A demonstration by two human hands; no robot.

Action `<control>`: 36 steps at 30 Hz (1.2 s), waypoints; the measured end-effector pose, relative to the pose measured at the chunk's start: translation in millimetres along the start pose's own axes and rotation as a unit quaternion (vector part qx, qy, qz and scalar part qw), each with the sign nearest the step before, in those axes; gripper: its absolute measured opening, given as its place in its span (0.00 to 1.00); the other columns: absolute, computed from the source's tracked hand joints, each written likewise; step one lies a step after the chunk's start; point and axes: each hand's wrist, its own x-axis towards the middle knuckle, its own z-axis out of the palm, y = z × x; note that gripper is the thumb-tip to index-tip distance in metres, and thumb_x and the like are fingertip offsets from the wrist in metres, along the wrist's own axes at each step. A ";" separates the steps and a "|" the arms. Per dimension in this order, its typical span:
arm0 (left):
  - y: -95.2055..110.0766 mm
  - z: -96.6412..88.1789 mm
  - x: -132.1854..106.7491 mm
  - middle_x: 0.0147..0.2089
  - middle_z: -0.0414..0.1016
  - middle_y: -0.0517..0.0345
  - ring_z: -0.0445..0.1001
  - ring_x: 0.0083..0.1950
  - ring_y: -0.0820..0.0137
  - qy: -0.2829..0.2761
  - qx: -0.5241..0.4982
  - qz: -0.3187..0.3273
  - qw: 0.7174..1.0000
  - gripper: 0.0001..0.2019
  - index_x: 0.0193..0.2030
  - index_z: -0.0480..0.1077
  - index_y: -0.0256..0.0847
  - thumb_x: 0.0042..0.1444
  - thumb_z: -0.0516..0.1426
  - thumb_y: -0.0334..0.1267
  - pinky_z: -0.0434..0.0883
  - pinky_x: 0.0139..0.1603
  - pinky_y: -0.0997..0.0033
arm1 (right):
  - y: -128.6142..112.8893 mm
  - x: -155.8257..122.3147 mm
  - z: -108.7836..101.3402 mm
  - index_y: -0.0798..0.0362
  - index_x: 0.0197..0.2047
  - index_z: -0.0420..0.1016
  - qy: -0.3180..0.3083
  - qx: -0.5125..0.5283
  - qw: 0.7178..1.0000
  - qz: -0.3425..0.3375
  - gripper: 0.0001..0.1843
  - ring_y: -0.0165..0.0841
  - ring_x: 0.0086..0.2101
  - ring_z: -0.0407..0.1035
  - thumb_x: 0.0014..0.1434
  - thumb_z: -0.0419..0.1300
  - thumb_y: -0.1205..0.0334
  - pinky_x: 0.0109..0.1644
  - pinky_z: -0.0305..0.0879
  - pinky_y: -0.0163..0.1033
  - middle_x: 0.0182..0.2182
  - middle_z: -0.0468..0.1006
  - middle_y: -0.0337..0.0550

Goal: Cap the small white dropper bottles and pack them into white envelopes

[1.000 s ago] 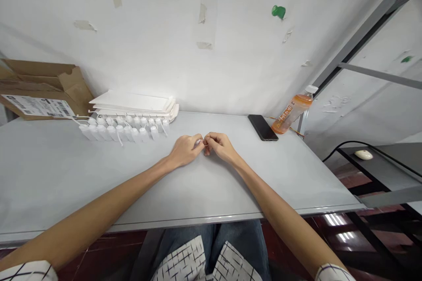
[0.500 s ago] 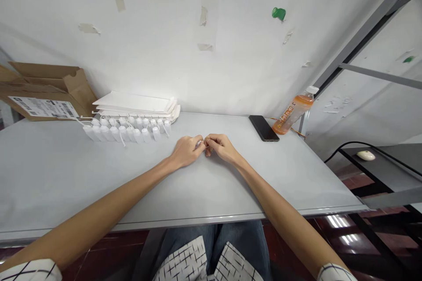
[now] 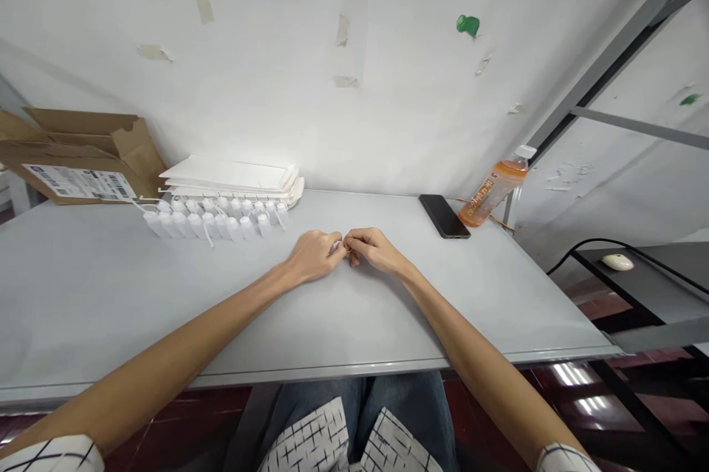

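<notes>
Above the middle of the table, my left hand (image 3: pixel 314 255) is closed, its fingers curled round a small whitish piece (image 3: pixel 335 245) that is mostly hidden. Close against it, my right hand (image 3: pixel 374 249) pinches thumb and forefinger together at what looks like a thin pale strand coming from that piece. To the left stand several small white bottle-like cylinders (image 3: pixel 195 225) in two rows, with thin hooked tips and a few white strips hanging off them.
Behind the cylinders lies a stack of white sheets or envelopes (image 3: pixel 233 173), beside an open cardboard box (image 3: pixel 83 154). A black phone (image 3: pixel 444 216) and an orange drink bottle (image 3: pixel 492 191) are at the right. A white mouse (image 3: pixel 617 262) rests on a lower dark surface.
Both hands stay together in almost the same spot, with only slight finger movement. The whole view has shifted a little.
</notes>
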 end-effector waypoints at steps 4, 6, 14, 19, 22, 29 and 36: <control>-0.7 0.2 0.2 0.26 0.75 0.52 0.72 0.28 0.63 -0.015 0.023 0.014 1.000 0.16 0.31 0.70 0.41 0.62 0.45 0.41 0.54 0.30 0.66 | -1.9 -0.6 -2.2 0.54 0.26 0.69 -0.019 -0.013 1.000 0.012 0.11 0.28 0.22 0.65 0.59 0.52 0.65 0.33 0.62 0.35 0.19 0.70 0.36; -0.6 0.3 0.2 0.26 0.76 0.52 0.72 0.29 0.64 -0.022 0.029 0.017 0.999 0.16 0.31 0.70 0.41 0.62 0.45 0.41 0.54 0.30 0.67 | -3.1 -0.8 -2.9 0.55 0.25 0.68 -0.025 -0.013 0.999 0.019 0.11 0.28 0.21 0.65 0.59 0.52 0.65 0.32 0.61 0.34 0.19 0.69 0.36; -1.4 -0.6 -0.7 0.26 0.77 0.51 0.73 0.28 0.64 -0.024 0.047 0.039 0.998 0.17 0.30 0.72 0.40 0.61 0.46 0.41 0.54 0.28 0.67 | -6.0 -1.9 -3.0 0.55 0.25 0.68 -0.063 0.021 0.997 0.035 0.11 0.26 0.20 0.63 0.59 0.54 0.64 0.29 0.61 0.34 0.20 0.69 0.36; -1.5 -1.8 -1.4 0.24 0.75 0.52 0.71 0.27 0.64 -0.019 0.029 0.046 0.998 0.16 0.28 0.71 0.41 0.60 0.46 0.40 0.53 0.28 0.67 | -7.1 -2.6 -3.1 0.56 0.25 0.69 -0.069 0.056 0.995 0.045 0.12 0.25 0.19 0.63 0.59 0.55 0.63 0.25 0.61 0.33 0.21 0.70 0.37; -1.9 -2.9 -1.0 0.23 0.74 0.54 0.70 0.26 0.65 -0.008 -0.004 0.039 0.999 0.16 0.29 0.72 0.41 0.61 0.46 0.41 0.54 0.28 0.68 | -10.8 -3.7 -7.4 0.57 0.27 0.72 -0.070 0.066 0.994 0.052 0.12 0.25 0.20 0.65 0.59 0.57 0.60 0.26 0.64 0.33 0.23 0.73 0.39; -2.5 -10.2 0.3 0.22 0.69 0.57 0.66 0.25 0.67 0.006 -0.062 0.015 0.998 0.16 0.31 0.71 0.41 0.61 0.45 0.41 0.55 0.30 0.68 | -16.5 -5.3 -14.9 0.60 0.35 0.77 -0.050 0.109 0.990 0.070 0.13 0.27 0.21 0.69 0.59 0.60 0.56 0.27 0.68 0.35 0.27 0.76 0.43; -2.6 -11.2 0.5 0.20 0.65 0.58 0.63 0.24 0.68 0.024 -0.073 0.008 0.997 0.17 0.29 0.69 0.41 0.61 0.44 0.41 0.53 0.30 0.68 | -12.8 -4.0 -15.0 0.60 0.39 0.80 -0.007 0.148 0.988 0.048 0.17 0.28 0.21 0.68 0.59 0.64 0.52 0.28 0.73 0.40 0.26 0.74 0.41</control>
